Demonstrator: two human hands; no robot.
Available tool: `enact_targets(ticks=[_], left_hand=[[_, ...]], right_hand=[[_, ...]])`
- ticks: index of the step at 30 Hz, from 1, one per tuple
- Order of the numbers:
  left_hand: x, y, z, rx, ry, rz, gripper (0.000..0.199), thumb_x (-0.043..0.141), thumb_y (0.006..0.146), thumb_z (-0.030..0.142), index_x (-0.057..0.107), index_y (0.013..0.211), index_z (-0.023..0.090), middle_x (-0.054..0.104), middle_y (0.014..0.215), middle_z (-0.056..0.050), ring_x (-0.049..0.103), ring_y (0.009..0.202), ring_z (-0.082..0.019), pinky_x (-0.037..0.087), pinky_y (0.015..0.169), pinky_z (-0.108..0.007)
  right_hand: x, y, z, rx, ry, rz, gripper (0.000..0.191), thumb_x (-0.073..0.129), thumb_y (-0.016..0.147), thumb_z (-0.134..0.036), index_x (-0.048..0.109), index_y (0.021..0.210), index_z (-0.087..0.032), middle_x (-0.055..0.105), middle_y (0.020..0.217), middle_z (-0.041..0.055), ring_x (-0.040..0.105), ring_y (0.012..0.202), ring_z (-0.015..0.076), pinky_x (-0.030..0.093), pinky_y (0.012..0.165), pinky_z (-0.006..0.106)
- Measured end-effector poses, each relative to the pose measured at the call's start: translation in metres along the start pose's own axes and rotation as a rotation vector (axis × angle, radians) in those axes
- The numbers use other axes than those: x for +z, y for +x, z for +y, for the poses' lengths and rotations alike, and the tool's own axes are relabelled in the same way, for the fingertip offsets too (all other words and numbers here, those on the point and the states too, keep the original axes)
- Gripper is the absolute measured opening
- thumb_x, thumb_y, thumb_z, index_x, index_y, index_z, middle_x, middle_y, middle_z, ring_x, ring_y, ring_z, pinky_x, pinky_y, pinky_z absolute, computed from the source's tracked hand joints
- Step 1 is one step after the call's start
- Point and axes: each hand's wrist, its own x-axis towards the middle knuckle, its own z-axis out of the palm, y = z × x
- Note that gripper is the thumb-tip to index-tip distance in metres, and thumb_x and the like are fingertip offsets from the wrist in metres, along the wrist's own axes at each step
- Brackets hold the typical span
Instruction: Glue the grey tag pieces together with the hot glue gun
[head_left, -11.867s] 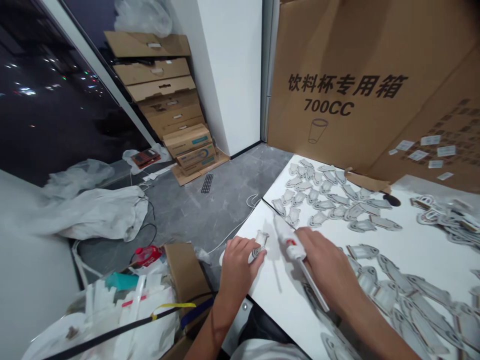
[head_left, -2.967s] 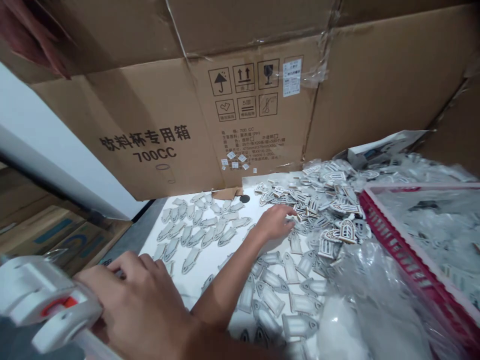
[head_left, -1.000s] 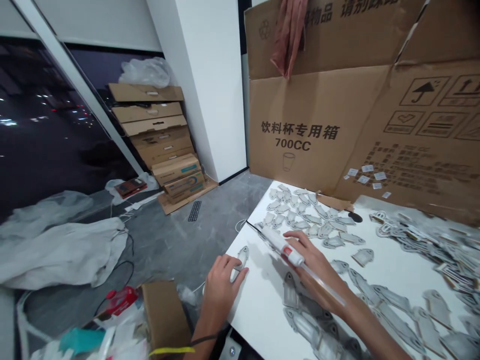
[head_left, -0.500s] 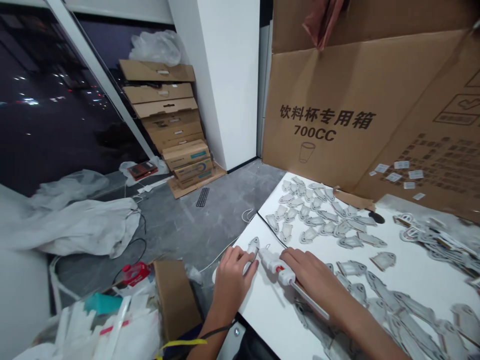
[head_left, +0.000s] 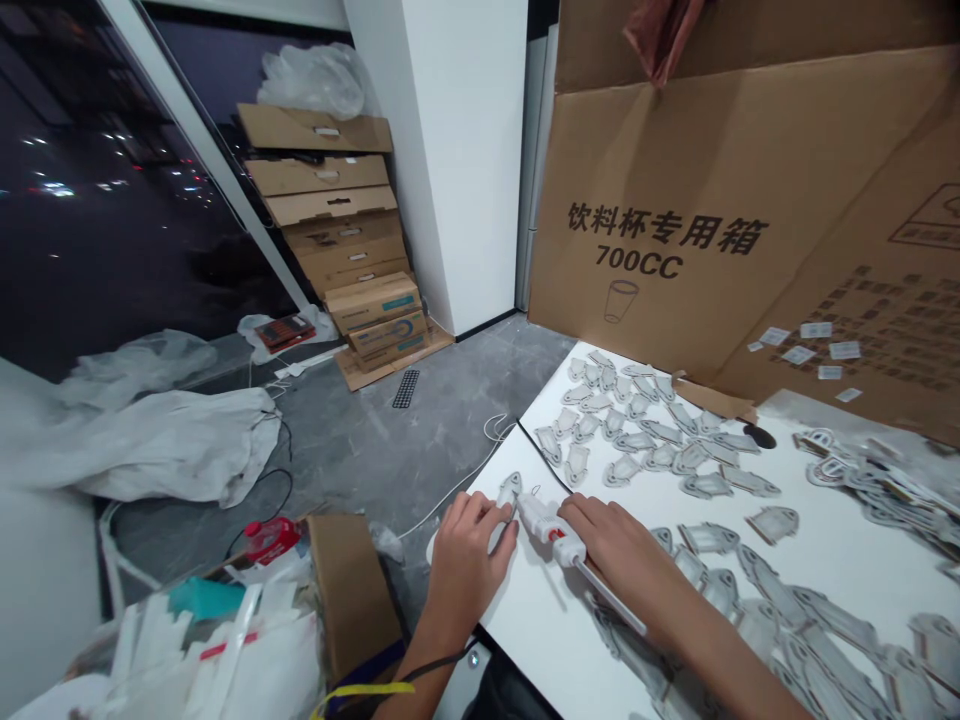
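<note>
Near the left edge of the white table (head_left: 536,625), my left hand (head_left: 471,550) is closed on a small grey rocket-shaped piece (head_left: 510,488), its tip sticking out beyond my fingers. My right hand (head_left: 607,540) grips a white hot glue gun (head_left: 551,530) with a red detail; a glue stick runs out of its rear. The gun's nozzle points at the piece and lies right beside it; I cannot tell whether they touch. More grey pieces of like shape (head_left: 634,442) are spread over the table beyond and to the right of my hands.
A heap of flat pieces (head_left: 885,490) lies at the table's right. Behind stands a large cardboard sheet (head_left: 652,150). At lower left is a carton (head_left: 352,590) of white scraps with a red bottle (head_left: 271,540). A black cord (head_left: 541,455) crosses the table; stacked boxes (head_left: 337,210) lean by the window.
The view has shifted slightly. Both hands hold nearly the same pose, with the glue gun still at the small piece.
</note>
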Motion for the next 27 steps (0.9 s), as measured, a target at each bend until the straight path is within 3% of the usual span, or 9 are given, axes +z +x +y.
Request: enact_targets(ticks=[10, 16, 21, 27], left_hand=[[0.0, 0.0, 0.0, -0.01, 0.006, -0.018, 0.007, 0.067, 0.099, 0.018, 0.069, 0.101, 0.023, 0.066, 0.093, -0.004, 0.06, 0.091, -0.025, 0.051, 0.08, -0.04], [0.001, 0.0, 0.0, 0.003, 0.06, -0.036, 0.026, 0.064, 0.1, 0.019, 0.068, 0.125, 0.023, 0.067, 0.096, -0.005, 0.059, 0.092, -0.026, 0.051, 0.081, -0.041], [0.001, 0.0, 0.0, 0.015, 0.07, -0.043, 0.023, 0.065, 0.1, 0.019, 0.07, 0.122, 0.023, 0.067, 0.096, -0.006, 0.059, 0.092, -0.026, 0.05, 0.079, -0.04], [0.001, 0.0, -0.001, 0.024, 0.082, -0.06, 0.015, 0.065, 0.101, 0.021, 0.07, 0.115, 0.023, 0.067, 0.095, -0.005, 0.059, 0.093, -0.025, 0.049, 0.08, -0.04]], right_hand=[[-0.009, 0.006, -0.007, 0.077, 0.052, -0.138, 0.024, 0.048, 0.101, -0.008, 0.06, 0.117, -0.022, 0.065, 0.123, 0.0087, 0.067, 0.109, 0.0283, 0.042, 0.083, 0.036], [-0.011, 0.009, -0.004, 0.047, 0.06, -0.148, 0.02, 0.046, 0.104, -0.015, 0.059, 0.117, -0.022, 0.065, 0.122, 0.0092, 0.068, 0.109, 0.029, 0.043, 0.081, 0.036], [-0.011, 0.009, -0.004, 0.048, 0.062, -0.183, 0.024, 0.043, 0.101, -0.011, 0.058, 0.118, -0.021, 0.064, 0.125, 0.0104, 0.069, 0.112, 0.0303, 0.043, 0.081, 0.037], [-0.013, 0.01, -0.007, 0.073, -0.004, -0.179, 0.024, 0.046, 0.098, -0.008, 0.057, 0.113, -0.023, 0.064, 0.12, 0.0084, 0.07, 0.101, 0.0266, 0.04, 0.074, 0.033]])
